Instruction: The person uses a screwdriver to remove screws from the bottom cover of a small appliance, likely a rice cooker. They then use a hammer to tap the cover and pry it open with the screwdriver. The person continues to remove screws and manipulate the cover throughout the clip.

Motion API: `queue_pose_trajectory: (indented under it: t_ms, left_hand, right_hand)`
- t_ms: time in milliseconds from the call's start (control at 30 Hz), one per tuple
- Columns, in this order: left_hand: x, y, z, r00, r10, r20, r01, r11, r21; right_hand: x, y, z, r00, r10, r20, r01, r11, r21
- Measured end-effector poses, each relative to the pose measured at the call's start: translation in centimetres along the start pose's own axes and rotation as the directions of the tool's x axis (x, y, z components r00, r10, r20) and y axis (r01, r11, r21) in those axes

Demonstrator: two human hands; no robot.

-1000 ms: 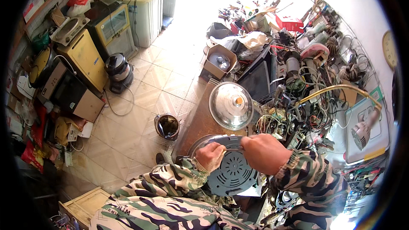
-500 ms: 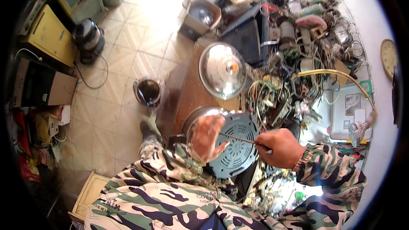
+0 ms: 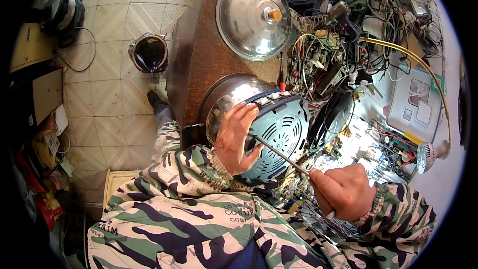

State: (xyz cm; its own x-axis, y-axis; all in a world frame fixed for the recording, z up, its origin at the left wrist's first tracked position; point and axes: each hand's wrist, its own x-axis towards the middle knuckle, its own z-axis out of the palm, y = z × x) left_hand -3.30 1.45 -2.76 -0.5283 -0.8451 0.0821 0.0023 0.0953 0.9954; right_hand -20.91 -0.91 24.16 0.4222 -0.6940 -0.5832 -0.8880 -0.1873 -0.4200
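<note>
Head view: right hand (image 3: 344,192), clenched round a rod (image 3: 281,155), is farther from left hand (image 3: 233,138) (thumb spread) than before.

Lid (image 3: 244,35) on table (image 3: 204,50) beyond appliance (image 3: 286,129), bucket (image 3: 133,56) on floor (image 3: 114,92) left, cables (image 3: 331,60) right

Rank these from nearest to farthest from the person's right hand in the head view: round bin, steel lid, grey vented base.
1. Grey vented base, up and left of the right hand.
2. Steel lid, higher, upper middle.
3. Round bin, farther left.
</note>
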Motion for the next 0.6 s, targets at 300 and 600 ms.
queue_pose_trajectory:
  t_ms: [300,600]
  left_hand:
    - [3.2,3.1,-0.8,0.944,0.271,0.191,-0.265,0.963,-0.056]
    - [4.1,2.3,-0.3,0.878,0.381,0.289,-0.299,0.909,-0.289]
  right_hand:
    - [0.3,-0.6,-0.8,0.988,0.109,0.113,-0.114,0.993,0.036]
    - [2.4,-0.6,-2.0,0.981,0.011,0.194,-0.003,0.999,-0.037]
